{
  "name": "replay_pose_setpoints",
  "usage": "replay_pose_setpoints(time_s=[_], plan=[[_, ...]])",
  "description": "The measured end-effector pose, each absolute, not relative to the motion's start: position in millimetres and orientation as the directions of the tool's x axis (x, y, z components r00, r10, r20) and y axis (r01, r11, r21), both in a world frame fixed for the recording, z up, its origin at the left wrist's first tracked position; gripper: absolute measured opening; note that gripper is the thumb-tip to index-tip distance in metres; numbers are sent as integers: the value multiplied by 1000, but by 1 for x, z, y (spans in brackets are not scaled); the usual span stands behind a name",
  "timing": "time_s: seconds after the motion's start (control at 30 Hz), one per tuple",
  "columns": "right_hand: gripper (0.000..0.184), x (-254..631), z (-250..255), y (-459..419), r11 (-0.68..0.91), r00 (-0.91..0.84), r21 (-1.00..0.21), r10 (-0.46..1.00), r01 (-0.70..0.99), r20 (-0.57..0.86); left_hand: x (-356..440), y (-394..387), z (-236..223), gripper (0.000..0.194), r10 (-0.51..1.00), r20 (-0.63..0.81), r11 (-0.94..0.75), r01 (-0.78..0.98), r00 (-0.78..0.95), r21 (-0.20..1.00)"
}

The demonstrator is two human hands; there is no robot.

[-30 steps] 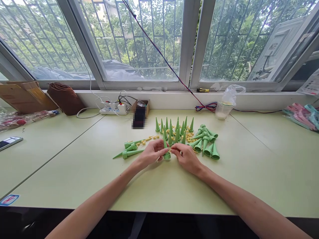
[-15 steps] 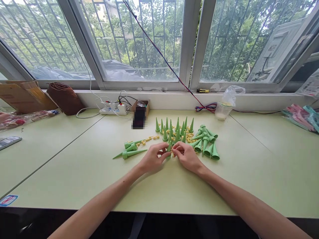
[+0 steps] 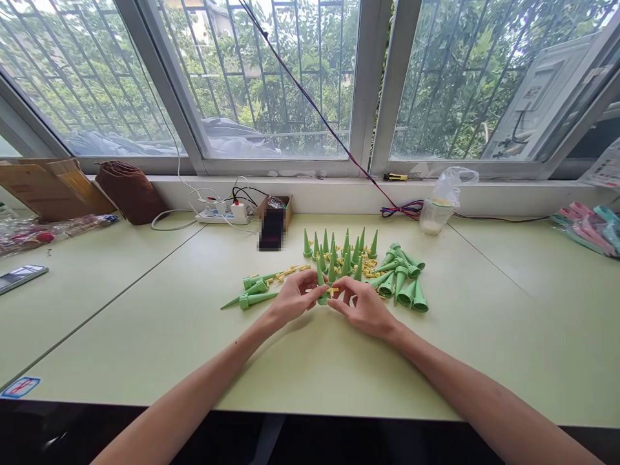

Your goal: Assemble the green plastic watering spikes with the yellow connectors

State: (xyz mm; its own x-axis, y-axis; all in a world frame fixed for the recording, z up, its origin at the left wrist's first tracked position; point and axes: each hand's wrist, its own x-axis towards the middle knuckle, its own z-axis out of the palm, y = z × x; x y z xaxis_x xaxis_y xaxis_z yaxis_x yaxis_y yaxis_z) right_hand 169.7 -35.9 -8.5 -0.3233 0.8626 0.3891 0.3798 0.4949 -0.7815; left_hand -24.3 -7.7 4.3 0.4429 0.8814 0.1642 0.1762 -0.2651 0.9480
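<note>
My left hand [image 3: 294, 300] is closed around a green plastic cone spike [image 3: 320, 276], which stands point up over the table. Between the thumb and fingertips of my right hand [image 3: 363, 309] is a small yellow plastic valve piece [image 3: 332, 291], against the near side of that cone; whether it sits in the cone I cannot tell. Just beyond both hands, several upright green cones [image 3: 347, 242] stand among loose yellow pieces [image 3: 369, 265]. To the right lies a heap of green cones [image 3: 401, 274] on their sides. Left of my left hand are a few lying cones [image 3: 256, 298].
A pixelated dark object [image 3: 272, 227] leans on a small box [image 3: 287, 206] near a power strip [image 3: 220, 214]. At the back right stand a plastic cup with a bag [image 3: 433, 216] and coiled wires [image 3: 404, 211]. A phone [image 3: 22, 278] lies far left; packed pink and teal items [image 3: 586, 226] lie far right.
The held cone has shifted slightly left, and the yellow piece now shows more clearly between my hands. My right fingers have spread a little. A person's hand at the left edge has gone from view.
</note>
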Motion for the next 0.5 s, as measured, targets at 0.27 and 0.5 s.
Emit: replay_pose_setpoints(time_s=[0.27, 0.5], plan=[[12, 173, -13, -32, 533, -356, -746, 840, 400, 409, -23, -8, 2, 29, 866, 117, -204, 131, 486, 970], [11, 175, -20, -29, 549, -380, -726, 829, 414, 410, -23, -13, 5, 24, 855, 154, -309, 247, 494, 919]])
